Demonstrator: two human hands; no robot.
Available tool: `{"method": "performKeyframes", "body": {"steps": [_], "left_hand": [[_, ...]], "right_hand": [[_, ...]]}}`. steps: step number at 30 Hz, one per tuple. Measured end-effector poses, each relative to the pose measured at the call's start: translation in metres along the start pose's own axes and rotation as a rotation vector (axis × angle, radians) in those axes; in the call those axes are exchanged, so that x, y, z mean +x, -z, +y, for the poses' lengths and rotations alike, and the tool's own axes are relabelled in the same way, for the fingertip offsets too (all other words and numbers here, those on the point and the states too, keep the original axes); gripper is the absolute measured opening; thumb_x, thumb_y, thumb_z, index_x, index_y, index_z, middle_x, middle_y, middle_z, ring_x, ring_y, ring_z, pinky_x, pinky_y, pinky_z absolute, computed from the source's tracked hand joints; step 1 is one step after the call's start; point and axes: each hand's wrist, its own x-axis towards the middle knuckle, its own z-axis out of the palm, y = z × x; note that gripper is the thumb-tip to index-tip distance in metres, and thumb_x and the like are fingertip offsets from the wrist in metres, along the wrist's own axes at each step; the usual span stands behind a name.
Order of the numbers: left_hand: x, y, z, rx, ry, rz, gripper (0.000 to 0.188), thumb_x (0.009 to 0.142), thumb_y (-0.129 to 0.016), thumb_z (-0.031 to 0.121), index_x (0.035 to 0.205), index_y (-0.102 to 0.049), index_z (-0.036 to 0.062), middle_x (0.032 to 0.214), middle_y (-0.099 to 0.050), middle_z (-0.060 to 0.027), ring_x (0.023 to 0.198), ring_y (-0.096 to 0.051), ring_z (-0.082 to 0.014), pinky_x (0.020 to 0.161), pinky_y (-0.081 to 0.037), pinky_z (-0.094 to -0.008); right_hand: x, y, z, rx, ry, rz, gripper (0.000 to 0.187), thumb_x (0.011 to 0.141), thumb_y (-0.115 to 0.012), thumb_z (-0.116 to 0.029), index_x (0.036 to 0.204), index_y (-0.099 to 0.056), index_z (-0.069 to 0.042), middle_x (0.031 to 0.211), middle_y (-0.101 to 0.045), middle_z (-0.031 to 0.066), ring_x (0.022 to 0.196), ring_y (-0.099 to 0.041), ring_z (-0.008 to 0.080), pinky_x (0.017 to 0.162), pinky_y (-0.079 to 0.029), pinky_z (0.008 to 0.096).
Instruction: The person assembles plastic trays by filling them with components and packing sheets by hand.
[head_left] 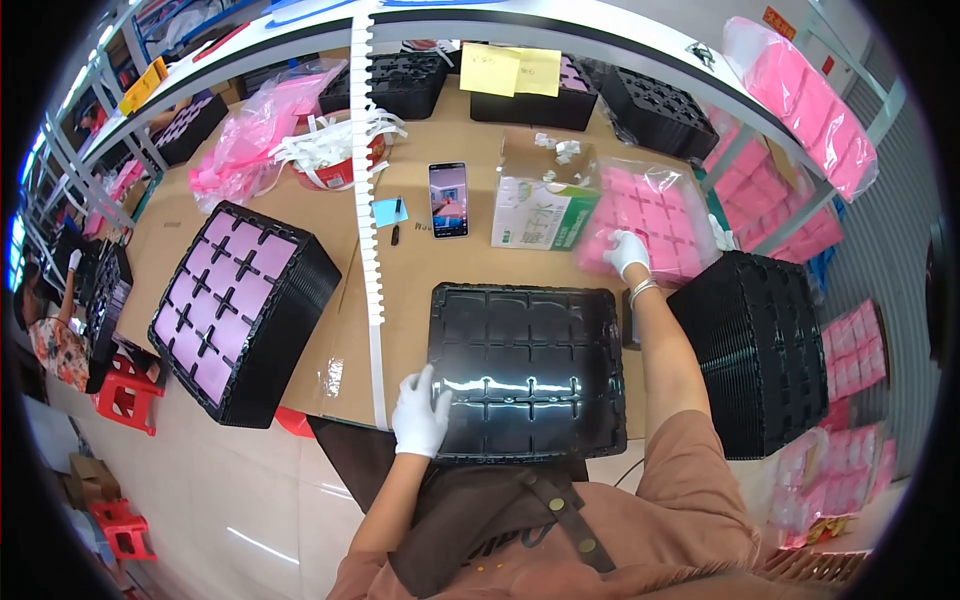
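Observation:
A black plastic tray (525, 372) with a grid of molded compartments lies at the table's front edge, right before me. My left hand (420, 412), in a white glove, grips its left edge, thumb over the rim. Farther off to the right, my right hand (628, 254), gloved too, has its fingers bent onto a clear bag of pink blocks (655, 215). Part of what those fingers hold is hidden. To the left leans a stack of black trays (290, 330), its top one filled with lilac pieces (225, 300). Another black tray stack (750, 350) stands right of my forearm.
A phone (449, 200) lies mid-table beside a blue note (390, 211) and a pen. Behind are an open carton (535, 210) and a red basket (335, 172) of white scraps. A white toothed strip (372, 250) runs up the table. Shelf posts frame the back.

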Motion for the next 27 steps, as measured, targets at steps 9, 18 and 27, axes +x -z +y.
{"method": "performKeyframes", "body": {"steps": [9, 18, 27], "left_hand": [[-0.023, 0.006, 0.004, -0.004, 0.034, -0.095, 0.043, 0.078, -0.059, 0.012, 0.12, -0.052, 0.0123, 0.119, -0.046, -0.0178, 0.104, -0.053, -0.034, 0.082, -0.047, -0.0418], [0.024, 0.003, 0.081, -0.4, -0.323, -0.137, 0.054, 0.081, -0.063, 0.019, 0.127, -0.041, 0.0027, 0.128, -0.04, -0.0203, 0.116, -0.045, -0.0327, 0.097, -0.039, -0.0407], [0.079, -0.018, 0.131, -1.44, 0.406, -0.659, 0.023, 0.086, -0.061, 0.021, 0.099, -0.059, 0.0031, 0.086, -0.061, -0.0037, 0.079, -0.057, -0.0117, 0.073, -0.046, -0.0253]], "right_hand": [[-0.005, 0.008, 0.013, 0.266, 0.194, 0.645, 0.008, 0.075, -0.057, -0.005, 0.078, -0.063, -0.001, 0.081, -0.062, 0.0157, 0.078, -0.06, 0.0303, 0.074, -0.047, 0.0376], [-0.082, 0.111, -0.055, 0.408, 0.625, 0.803, 0.007, 0.075, -0.054, 0.001, 0.082, -0.055, -0.001, 0.08, -0.057, 0.0119, 0.076, -0.055, 0.025, 0.071, -0.045, 0.034], [-0.222, 0.07, -0.11, 0.086, 1.188, -0.13, 0.01, 0.069, -0.059, -0.014, 0.075, -0.057, -0.007, 0.078, -0.056, 0.0103, 0.072, -0.055, 0.0288, 0.069, -0.044, 0.0406]]}}
